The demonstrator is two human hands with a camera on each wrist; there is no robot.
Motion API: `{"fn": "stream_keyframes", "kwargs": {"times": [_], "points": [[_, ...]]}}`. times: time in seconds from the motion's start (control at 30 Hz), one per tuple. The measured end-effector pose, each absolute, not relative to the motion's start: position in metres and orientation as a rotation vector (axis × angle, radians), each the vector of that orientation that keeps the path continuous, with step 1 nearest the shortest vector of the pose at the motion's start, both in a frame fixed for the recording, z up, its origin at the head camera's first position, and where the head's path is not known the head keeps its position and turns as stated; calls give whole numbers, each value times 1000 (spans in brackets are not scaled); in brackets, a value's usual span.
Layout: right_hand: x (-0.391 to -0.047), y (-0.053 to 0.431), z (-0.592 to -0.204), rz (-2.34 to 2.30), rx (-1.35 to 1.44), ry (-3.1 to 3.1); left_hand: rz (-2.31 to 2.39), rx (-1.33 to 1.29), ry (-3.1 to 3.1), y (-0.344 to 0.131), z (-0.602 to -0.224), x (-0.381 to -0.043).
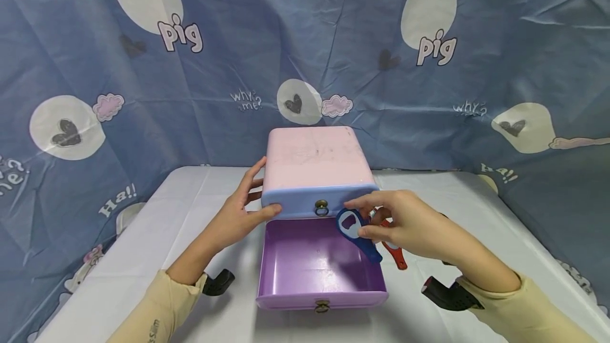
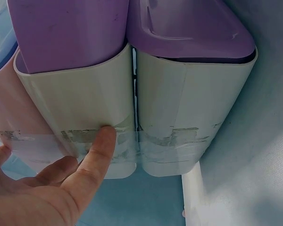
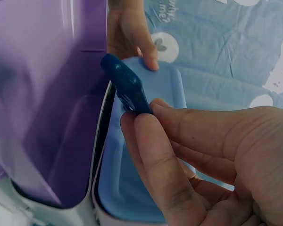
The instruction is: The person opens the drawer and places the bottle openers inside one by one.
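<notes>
A small drawer cabinet with a pink top [image 1: 314, 155] stands on the table. Its blue drawer [image 1: 293, 200] is closed, while the purple drawer [image 1: 281, 300] below is pulled out with its bare floor showing. My left hand [image 1: 235, 218] braces the cabinet's left side, thumb at the blue front's edge; the left wrist view has its fingers straight against the taped, pale shell [image 2: 94, 99]. Between thumb and fingers, my right hand [image 1: 412, 221] pinches a blue bottle opener [image 1: 370, 250] over the purple drawer's right side. Behind that hand, a red bottle opener [image 1: 399, 259] is partly hidden.
The white tablecloth [image 1: 200, 200] spreads around the cabinet. A blue printed curtain [image 1: 229, 136] hangs close behind it. A brass ring pull [image 1: 322, 307] sticks out from the purple drawer's front.
</notes>
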State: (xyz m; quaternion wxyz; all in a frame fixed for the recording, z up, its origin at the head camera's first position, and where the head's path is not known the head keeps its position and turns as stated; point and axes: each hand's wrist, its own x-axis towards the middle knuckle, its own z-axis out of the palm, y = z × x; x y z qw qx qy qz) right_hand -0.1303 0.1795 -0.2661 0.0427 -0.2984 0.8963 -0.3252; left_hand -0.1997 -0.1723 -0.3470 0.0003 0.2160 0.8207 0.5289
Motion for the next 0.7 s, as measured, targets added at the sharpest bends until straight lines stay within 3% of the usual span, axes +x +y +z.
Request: {"fn": "stream_keyframes", "kwargs": {"times": [0.7], "points": [[-140, 103, -270, -575, -1163, 2706, 1651, 684, 2594, -173, -348, -201]]}}
